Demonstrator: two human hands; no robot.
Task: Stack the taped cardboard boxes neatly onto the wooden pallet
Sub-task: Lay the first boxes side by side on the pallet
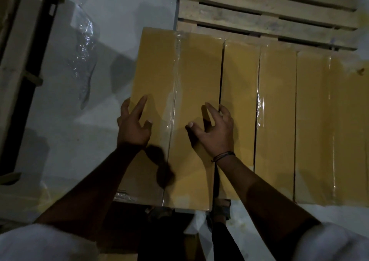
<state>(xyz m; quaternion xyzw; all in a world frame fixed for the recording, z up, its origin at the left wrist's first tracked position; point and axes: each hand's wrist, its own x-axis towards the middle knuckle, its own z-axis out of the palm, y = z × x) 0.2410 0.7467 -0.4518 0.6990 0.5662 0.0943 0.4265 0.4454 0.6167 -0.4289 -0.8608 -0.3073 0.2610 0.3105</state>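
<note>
Three taped tan cardboard boxes lie side by side across the near part of the wooden pallet [259,11]. The leftmost box [179,71] has clear tape along its middle seam and overhangs the pallet's left side. My left hand [132,127] is at this box's left edge, fingers spread, index finger lying on top. Over the box's right edge, by the gap to the middle box [239,93], is my right hand [213,131], fingers spread and casting a shadow on the cardboard. The right box [329,121] sits further along, untouched.
Crumpled clear plastic wrap [83,51] lies on the pale floor to the left. A wooden frame [18,61] stands along the far left edge. Bare pallet slats extend beyond the boxes. My feet [221,209] are just below the boxes' near edge.
</note>
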